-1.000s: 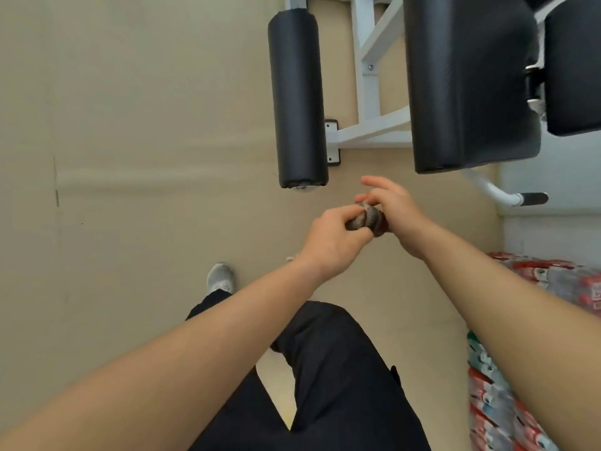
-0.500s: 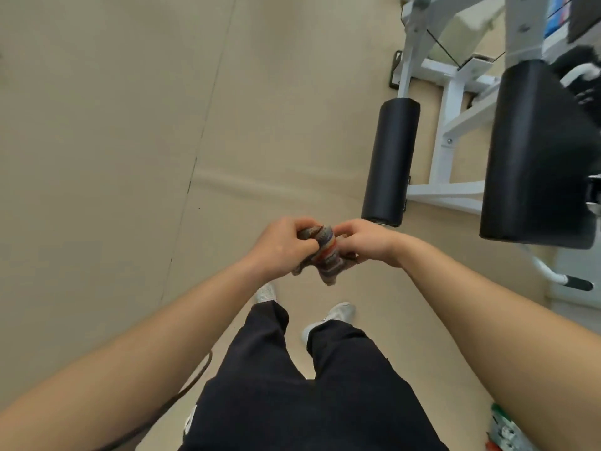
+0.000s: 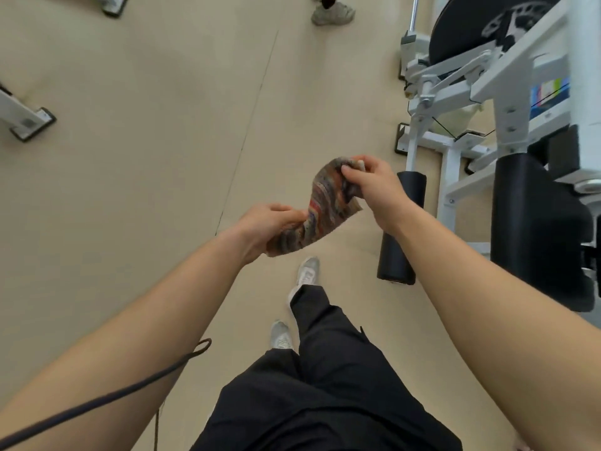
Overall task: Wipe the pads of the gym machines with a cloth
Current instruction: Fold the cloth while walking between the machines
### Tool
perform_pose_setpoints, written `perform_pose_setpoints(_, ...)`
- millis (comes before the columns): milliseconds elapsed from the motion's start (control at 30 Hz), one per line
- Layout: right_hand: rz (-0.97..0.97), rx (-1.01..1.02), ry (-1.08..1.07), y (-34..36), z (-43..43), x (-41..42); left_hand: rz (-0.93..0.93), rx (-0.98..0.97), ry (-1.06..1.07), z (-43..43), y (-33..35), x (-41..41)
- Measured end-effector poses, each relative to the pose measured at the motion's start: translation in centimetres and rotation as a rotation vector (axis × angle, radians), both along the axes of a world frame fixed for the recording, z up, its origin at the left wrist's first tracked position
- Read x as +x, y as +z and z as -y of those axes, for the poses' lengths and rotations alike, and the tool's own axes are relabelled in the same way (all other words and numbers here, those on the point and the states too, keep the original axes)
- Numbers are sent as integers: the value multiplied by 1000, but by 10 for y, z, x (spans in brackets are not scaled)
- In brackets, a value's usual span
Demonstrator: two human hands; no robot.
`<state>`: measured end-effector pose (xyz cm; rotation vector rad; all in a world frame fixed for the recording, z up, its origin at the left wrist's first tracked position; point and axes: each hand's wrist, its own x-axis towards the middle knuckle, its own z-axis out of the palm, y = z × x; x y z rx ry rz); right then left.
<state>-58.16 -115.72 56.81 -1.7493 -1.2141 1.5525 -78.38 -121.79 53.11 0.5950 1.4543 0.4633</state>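
A striped, multicoloured cloth (image 3: pixel 320 209) is stretched in the air between my two hands. My left hand (image 3: pixel 263 227) grips its lower end and my right hand (image 3: pixel 374 187) pinches its upper end. To the right stands a white gym machine with a black roller pad (image 3: pixel 401 245), partly hidden behind my right forearm. A large black flat pad (image 3: pixel 533 229) sits further right. Neither hand touches a pad.
The white machine frame (image 3: pixel 455 92) with a black disc fills the upper right. Another person's shoe (image 3: pixel 331 11) shows at the top. White machine feet (image 3: pixel 29 122) rest on the beige floor at the left. A dark cord (image 3: pixel 97 402) hangs across my left arm.
The bunched cloth has been pulled open between my hands, the right hand rising and the left dropping. The view has swung away from the pads, which now lie to the right.
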Motion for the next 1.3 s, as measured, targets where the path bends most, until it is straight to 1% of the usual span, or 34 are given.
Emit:
perform_pose_setpoints(67, -80, 22, -28, 3, -24, -5, 65, 20, 59, -24, 2, -1)
perform_pose_setpoints(200, -251, -20, -129, 0, -72, -6, 102, 14, 205, -83, 7, -11)
perform_pose_setpoints(333, -336, -89, -213, -3, -122, -3, 82, 20, 179, -146, 11, -29)
perform_pose_setpoints(400, -283, -92, -244, -3, -149, -3, -36, 73, 149, -178, 16, -38)
perform_pose_setpoints(500, -38, -1, -256, -3, -192, -6, -373, 207, 110, -225, 23, -48)
perform_pose_setpoints(567, 108, 67, -243, -1, -220, -16, -655, 348, -35, -256, 32, -52)
perform_pose_setpoints(600, 151, 101, -233, -1, -235, -24, -758, 418, -120, -272, 34, -52)
perform_pose_setpoints(633, 170, 140, -206, 1, -250, -32, -804, 476, -177, -291, 37, -52)
perform_pose_setpoints(667, 156, 177, -165, 3, -264, -44, -788, 500, -207, -312, 39, -52)
perform_pose_setpoints(700, 132, 210, -116, 5, -278, -56, -695, 495, -191, -334, 40, -52)
perform_pose_setpoints(767, 115, 268, -69, 7, -307, -82, -416, 410, -70, -380, 42, -53)
perform_pose_setpoints(867, 131, 323, -123, 12, -352, -118, -53, 226, 79, -443, 53, -62)
perform_pose_setpoints(933, 140, 332, -172, 16, -383, -136, 89, 114, 129, -483, 61, -73)
perform_pose_setpoints(1033, 194, 362, -173, 27, -428, -157, 170, 28, 146, -540, 70, -93)
perform_pose_setpoints(1200, 299, 378, -101, 36, -501, -169, 153, 30, 97, -629, 71, -105)
perform_pose_setpoints(1300, 346, 376, -27, 36, -545, -161, 165, 13, 18, -679, 74, -97)
